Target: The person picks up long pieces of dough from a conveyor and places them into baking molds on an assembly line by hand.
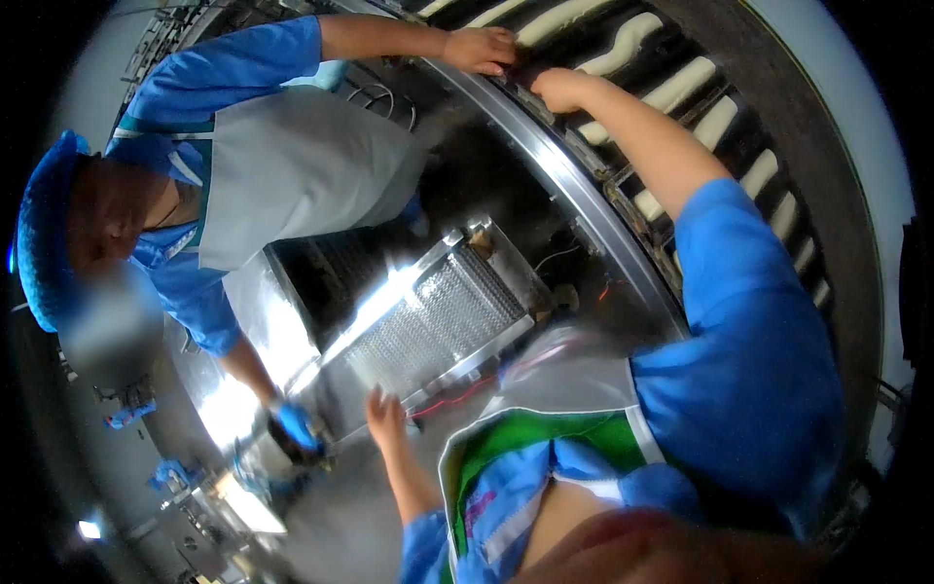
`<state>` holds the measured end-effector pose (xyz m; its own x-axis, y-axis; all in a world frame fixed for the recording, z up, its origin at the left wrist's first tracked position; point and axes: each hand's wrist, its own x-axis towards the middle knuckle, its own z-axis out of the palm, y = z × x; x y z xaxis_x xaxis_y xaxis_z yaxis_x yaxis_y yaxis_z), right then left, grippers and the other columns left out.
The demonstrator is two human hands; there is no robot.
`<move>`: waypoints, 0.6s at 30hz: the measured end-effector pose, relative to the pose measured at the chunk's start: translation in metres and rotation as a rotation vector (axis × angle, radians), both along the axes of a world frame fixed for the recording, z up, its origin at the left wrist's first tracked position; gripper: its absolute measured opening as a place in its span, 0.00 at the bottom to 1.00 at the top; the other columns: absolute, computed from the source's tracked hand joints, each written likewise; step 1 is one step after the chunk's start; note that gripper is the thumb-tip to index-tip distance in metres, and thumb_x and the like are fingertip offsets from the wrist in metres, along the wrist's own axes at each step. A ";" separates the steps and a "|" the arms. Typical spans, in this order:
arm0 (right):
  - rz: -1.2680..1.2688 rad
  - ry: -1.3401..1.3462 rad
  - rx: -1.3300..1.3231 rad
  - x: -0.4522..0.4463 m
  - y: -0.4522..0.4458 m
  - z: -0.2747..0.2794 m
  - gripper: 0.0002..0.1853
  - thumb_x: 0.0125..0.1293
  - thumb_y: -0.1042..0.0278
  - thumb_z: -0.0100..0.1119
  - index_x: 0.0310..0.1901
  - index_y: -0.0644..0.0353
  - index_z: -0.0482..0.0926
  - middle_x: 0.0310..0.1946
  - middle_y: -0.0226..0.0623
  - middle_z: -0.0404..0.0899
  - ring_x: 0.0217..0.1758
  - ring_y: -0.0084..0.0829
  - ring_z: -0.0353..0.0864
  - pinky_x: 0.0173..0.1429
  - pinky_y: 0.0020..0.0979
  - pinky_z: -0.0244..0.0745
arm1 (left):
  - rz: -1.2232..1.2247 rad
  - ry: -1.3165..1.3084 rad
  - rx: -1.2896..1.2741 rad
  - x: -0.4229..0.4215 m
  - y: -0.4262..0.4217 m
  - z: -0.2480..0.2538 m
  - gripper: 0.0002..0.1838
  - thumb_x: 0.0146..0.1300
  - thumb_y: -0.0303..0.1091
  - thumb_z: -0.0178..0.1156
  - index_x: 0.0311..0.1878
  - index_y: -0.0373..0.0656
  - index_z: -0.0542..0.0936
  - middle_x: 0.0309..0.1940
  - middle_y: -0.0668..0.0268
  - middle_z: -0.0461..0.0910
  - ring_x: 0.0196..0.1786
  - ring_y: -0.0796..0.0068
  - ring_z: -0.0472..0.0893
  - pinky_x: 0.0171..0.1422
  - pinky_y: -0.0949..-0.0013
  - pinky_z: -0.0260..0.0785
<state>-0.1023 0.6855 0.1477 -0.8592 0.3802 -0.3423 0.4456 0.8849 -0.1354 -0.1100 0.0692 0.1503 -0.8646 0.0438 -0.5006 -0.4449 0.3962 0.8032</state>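
My right hand (559,90) reaches up to the near edge of a dark rack of moulds (623,180). Its fingers are curled closed at the rim, and whatever they grip is too dark to make out. Close by lies a pale strip of what looks like dough (623,46), one of several in the slots. My left hand (385,417) hangs low over the floor area, fingers apart, holding nothing. Just beside my right hand, a co-worker's bare hand (482,51) rests on the same edge.
A curved metal rail (545,156) runs along the rack. The co-worker in a grey apron (302,170) stands opposite, a blue-gloved hand (297,426) lowered near metal equipment. Between us sits a perforated metal tray (438,311). Cables (384,97) hang below the rail.
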 end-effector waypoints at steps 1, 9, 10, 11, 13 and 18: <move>-0.031 -0.123 -0.017 0.001 -0.009 0.009 0.20 0.53 0.67 0.55 0.50 0.53 0.75 0.50 0.42 0.74 0.51 0.42 0.74 0.54 0.38 0.70 | -0.010 0.003 0.007 -0.001 -0.002 0.000 0.26 0.55 0.23 0.57 0.59 0.39 0.65 0.48 0.54 0.72 0.39 0.75 0.74 0.37 0.76 0.69; -0.303 0.615 0.012 0.113 -0.098 0.030 0.24 0.56 0.70 0.56 0.57 0.57 0.68 0.59 0.43 0.64 0.59 0.41 0.66 0.61 0.34 0.63 | 0.015 0.214 0.086 -0.036 -0.083 -0.039 0.26 0.55 0.22 0.58 0.59 0.39 0.66 0.56 0.55 0.67 0.53 0.68 0.71 0.52 0.71 0.68; -0.361 0.686 -0.071 0.134 -0.123 0.036 0.27 0.56 0.71 0.56 0.59 0.56 0.64 0.61 0.43 0.61 0.62 0.42 0.63 0.63 0.34 0.61 | -0.022 0.235 0.013 -0.042 -0.100 -0.045 0.26 0.54 0.23 0.59 0.59 0.40 0.67 0.57 0.57 0.67 0.54 0.66 0.71 0.54 0.69 0.67; -0.484 0.613 0.034 0.156 -0.140 0.030 0.29 0.56 0.72 0.57 0.61 0.55 0.62 0.61 0.44 0.60 0.65 0.43 0.60 0.65 0.34 0.58 | -0.047 0.302 -0.064 -0.048 -0.117 -0.051 0.26 0.54 0.24 0.60 0.58 0.40 0.67 0.57 0.58 0.68 0.55 0.66 0.70 0.55 0.68 0.66; -0.502 0.583 0.163 0.198 -0.176 0.026 0.31 0.55 0.73 0.57 0.62 0.56 0.60 0.62 0.45 0.59 0.64 0.45 0.60 0.66 0.36 0.57 | -0.074 0.423 -0.232 -0.054 -0.127 -0.046 0.26 0.52 0.25 0.61 0.57 0.40 0.69 0.55 0.59 0.69 0.56 0.65 0.70 0.57 0.65 0.65; -0.672 0.494 0.433 0.305 -0.248 -0.027 0.30 0.56 0.74 0.56 0.62 0.57 0.60 0.59 0.49 0.60 0.63 0.48 0.58 0.65 0.39 0.57 | -0.235 0.768 -0.645 -0.082 -0.177 -0.049 0.28 0.47 0.28 0.64 0.55 0.41 0.70 0.59 0.55 0.64 0.61 0.54 0.65 0.64 0.56 0.57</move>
